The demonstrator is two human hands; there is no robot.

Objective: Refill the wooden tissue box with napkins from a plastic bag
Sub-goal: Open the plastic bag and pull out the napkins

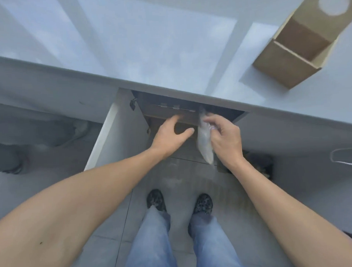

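Observation:
The wooden tissue box (285, 68) lies on the white countertop at the upper right, its inside open toward me and its lid with a round hole (333, 2) swung up behind it. Below the counter edge, my right hand (225, 139) grips a clear plastic bag (204, 142) that hangs down in front of the open cabinet. My left hand (169, 133) reaches toward the cabinet opening beside the bag, fingers relaxed, holding nothing. What the bag holds is too blurred to tell.
The white cabinet door (114, 132) stands swung open on the left. A dark shelf (170, 111) shows inside the cabinet. A white wire hanger (345, 156) hangs at the right. My feet stand on the grey tiled floor (179, 179).

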